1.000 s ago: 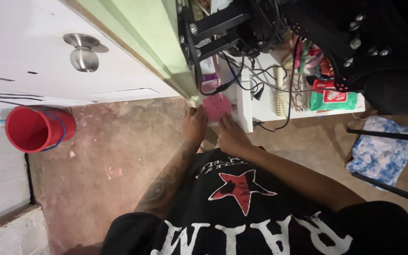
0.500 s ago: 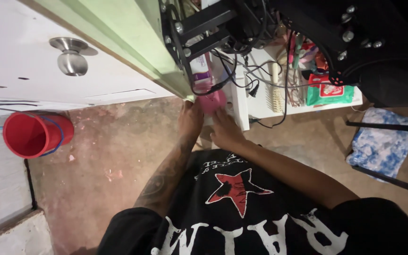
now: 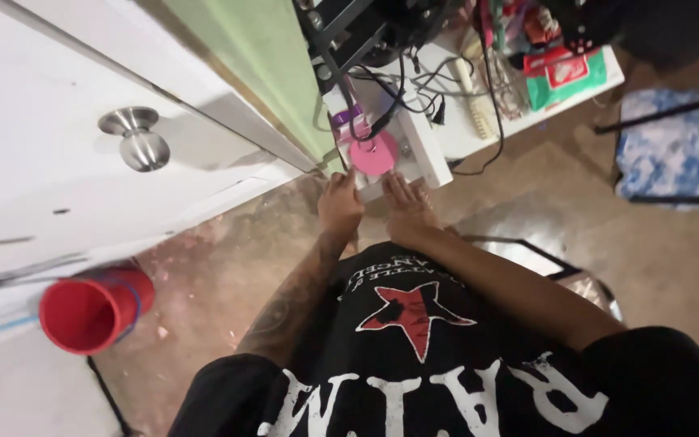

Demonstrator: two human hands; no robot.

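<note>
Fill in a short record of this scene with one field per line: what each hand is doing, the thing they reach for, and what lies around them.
Left hand: left hand reaches to the edge of the white shelf, just below the pink round object
Right hand: right hand flat at the shelf edge, holding nothing
Pink round object: on the shelf, among black cables
Left of hands: white door with silver knob
Lower left: red cup
Right: blue patterned cloth on the floor
</note>
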